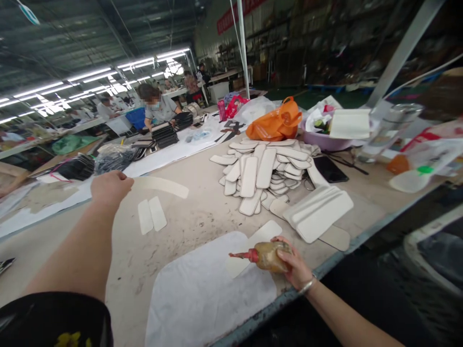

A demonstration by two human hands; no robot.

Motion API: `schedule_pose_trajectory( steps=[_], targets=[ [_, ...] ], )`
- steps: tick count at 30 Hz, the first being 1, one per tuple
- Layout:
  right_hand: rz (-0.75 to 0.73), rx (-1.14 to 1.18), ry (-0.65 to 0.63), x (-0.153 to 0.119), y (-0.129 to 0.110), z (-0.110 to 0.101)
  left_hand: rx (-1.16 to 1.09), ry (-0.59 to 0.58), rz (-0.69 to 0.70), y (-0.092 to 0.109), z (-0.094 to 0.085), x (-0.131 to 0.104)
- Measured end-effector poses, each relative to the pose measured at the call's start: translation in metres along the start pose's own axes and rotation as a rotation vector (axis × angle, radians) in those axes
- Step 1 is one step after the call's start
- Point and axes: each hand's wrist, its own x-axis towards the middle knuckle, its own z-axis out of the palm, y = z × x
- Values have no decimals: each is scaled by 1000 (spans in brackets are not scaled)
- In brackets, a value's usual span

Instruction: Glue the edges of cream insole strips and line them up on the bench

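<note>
In my right hand (294, 265) is a squeeze glue bottle (271, 257), amber and smeared, with its red nozzle pointing left. It is tilted sideways above a cream rounded panel (265, 231) that lies partly on a white sheet (202, 284). My left hand (111, 188) reaches out at the left with its fingers closed at the end of a curved cream strip (162, 185). The fingertips themselves are partly hidden. Just below that strip, two small cream pieces (152, 214) lie side by side on the table (144, 270).
A heap of cream padded pieces (249, 176) fills the table's middle right, beside a stack of longer panels (321, 217). Behind are an orange bag (277, 123), a black phone (330, 168) and a clear bottle (390, 130). A masked person (159, 113) works across the table.
</note>
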Motion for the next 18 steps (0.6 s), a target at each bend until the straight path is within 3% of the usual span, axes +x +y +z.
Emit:
schedule_pose_trajectory(
  steps=[3,6,10,13,18],
  targets=[
    [6,43,13,3,0,-2,126,83,48,13,16,-6],
    [17,73,11,5,0,-4,148,73,122,29,50,-37],
    [35,81,-11,6,1,-6,162,-45,212,44,110,-84],
    [42,85,-7,5,2,-6,157,-148,262,48,148,-106],
    [44,75,6,5,2,-5,144,-235,297,53,181,-113]
  ],
)
